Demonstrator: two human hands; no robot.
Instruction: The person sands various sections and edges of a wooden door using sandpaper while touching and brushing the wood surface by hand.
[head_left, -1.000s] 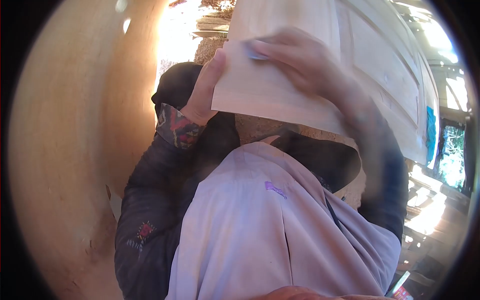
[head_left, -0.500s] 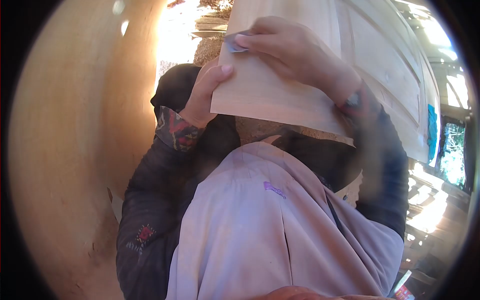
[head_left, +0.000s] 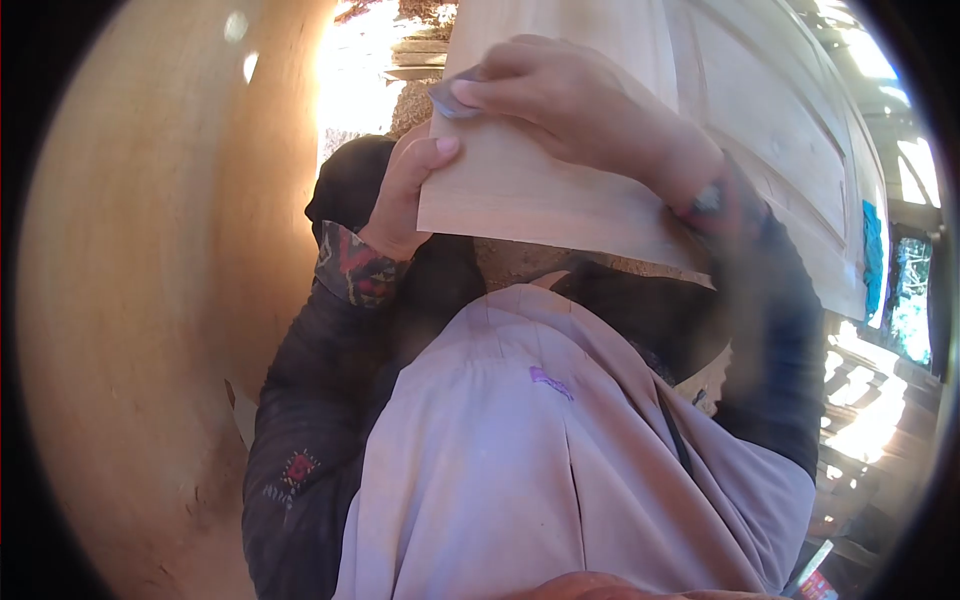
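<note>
A pale wooden board (head_left: 530, 195) extends away from my lap, its near end just beyond my knees. My left hand (head_left: 400, 195) grips the board's left edge, thumb on the top face and the other fingers mostly hidden at the side. Pinched in my right hand (head_left: 580, 105) is a folded grey sheet of sandpaper (head_left: 452, 98). The sandpaper rests at the left edge of the board, a little beyond my left thumb, and sticks out slightly past that edge.
A large wooden panel (head_left: 130, 300) stands close on my left. To the right is a panelled wooden door (head_left: 770, 130), with a teal cloth (head_left: 872, 255) by its far side. Sunlit wooden pieces (head_left: 860, 410) lie at the lower right.
My right hand has slid the sandpaper a short way left, to the board's edge and slightly over it. My left hand keeps its grip on the board.
</note>
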